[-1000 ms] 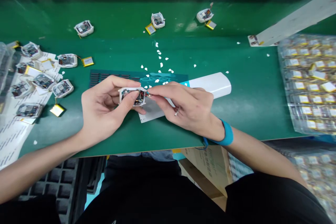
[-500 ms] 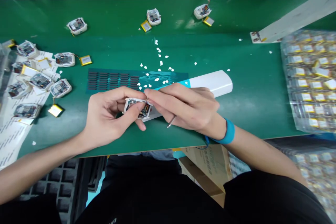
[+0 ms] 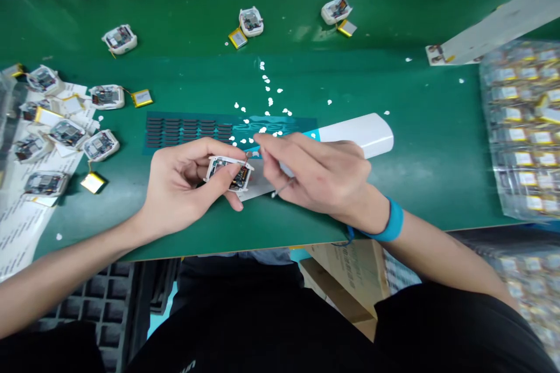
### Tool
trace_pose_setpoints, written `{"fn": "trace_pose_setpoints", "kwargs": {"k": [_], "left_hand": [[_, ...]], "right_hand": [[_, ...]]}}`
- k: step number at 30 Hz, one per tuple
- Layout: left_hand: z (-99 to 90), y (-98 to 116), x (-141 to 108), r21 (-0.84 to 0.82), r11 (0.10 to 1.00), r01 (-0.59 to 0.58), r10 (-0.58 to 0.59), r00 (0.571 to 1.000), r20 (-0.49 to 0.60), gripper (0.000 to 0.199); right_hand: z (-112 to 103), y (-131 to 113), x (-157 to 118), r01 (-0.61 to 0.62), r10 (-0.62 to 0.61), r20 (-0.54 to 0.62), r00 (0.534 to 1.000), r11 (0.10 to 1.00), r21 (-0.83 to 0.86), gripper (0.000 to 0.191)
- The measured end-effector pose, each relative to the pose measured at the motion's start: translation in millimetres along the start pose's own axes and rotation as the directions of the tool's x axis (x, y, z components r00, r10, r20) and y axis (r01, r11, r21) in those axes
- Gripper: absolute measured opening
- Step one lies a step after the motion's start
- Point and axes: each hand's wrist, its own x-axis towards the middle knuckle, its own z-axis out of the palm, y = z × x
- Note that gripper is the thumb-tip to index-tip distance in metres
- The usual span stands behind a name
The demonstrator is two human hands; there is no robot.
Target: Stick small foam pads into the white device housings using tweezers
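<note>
A white square device housing (image 3: 242,179) with circuit parts showing inside is held between the thumb and fingers of my left hand (image 3: 186,189). Just to its right, my right hand (image 3: 317,175) has its thumb and index finger close together near a small piece (image 3: 254,154) at the housing's upper right corner. A thin metal tool (image 3: 281,187) is held in the curled fingers of that same hand. Under both hands lies a white and blue sheet (image 3: 356,134). Small white stickers (image 3: 263,129) are scattered just beyond my fingertips.
A strip with rows of dark pads (image 3: 188,131) lies behind my left hand. Several open housings with yellow-edged batteries (image 3: 141,98) lie at left and along the back. At right are a clear tray of batteries (image 3: 520,140) and a slanted white post (image 3: 503,29).
My right hand has moved slightly right, away from the housing, opening a small gap at its corner. The camera view has shifted slightly.
</note>
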Motion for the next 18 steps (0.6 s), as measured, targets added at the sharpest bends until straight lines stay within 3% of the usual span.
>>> {"fn": "trace_pose_setpoints", "kwargs": {"k": [3,10,18], "left_hand": [[-1.4,1.7,-0.1,-0.001,1.000,0.017,-0.017,1.000,-0.013,0.004],[-1.3,-1.3,-0.4,-0.035,0.999,0.026,-0.027,0.999,-0.026,0.014],[8.4,-9.2,-6.3,-0.018,1.000,-0.004,0.003,0.999,-0.052,0.022]], "right_hand": [[-0.3,1.5,1.7,-0.081,0.084,0.093,0.992,0.996,-0.034,0.031],[-8.1,6.8,-2.6,0.154,-0.154,0.098,0.983,0.988,0.011,0.031],[-2.1,-4.0,-4.1,0.130,-0.133,0.009,0.991,0.980,0.152,0.024]]}}
